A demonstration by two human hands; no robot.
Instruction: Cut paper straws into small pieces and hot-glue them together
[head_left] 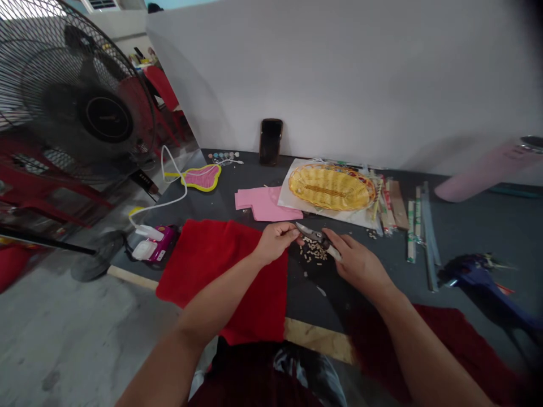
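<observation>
My right hand grips the pale handles of pruning shears, whose metal blades point to the left. The thumb and fingers of my left hand are pinched close to the blade tips; whatever they hold is too small to make out. Beneath the shears, many short pale cut pieces lie scattered on the dark table. A red cloth is spread under my left wrist. Beyond my hands is a pink sheet, partly beneath a white sheet.
A yellow wicker basket sits behind my hands, with packaged sticks to its right. A phone leans against the white partition. Left are a purple power block and a large fan; right, a pink tumbler.
</observation>
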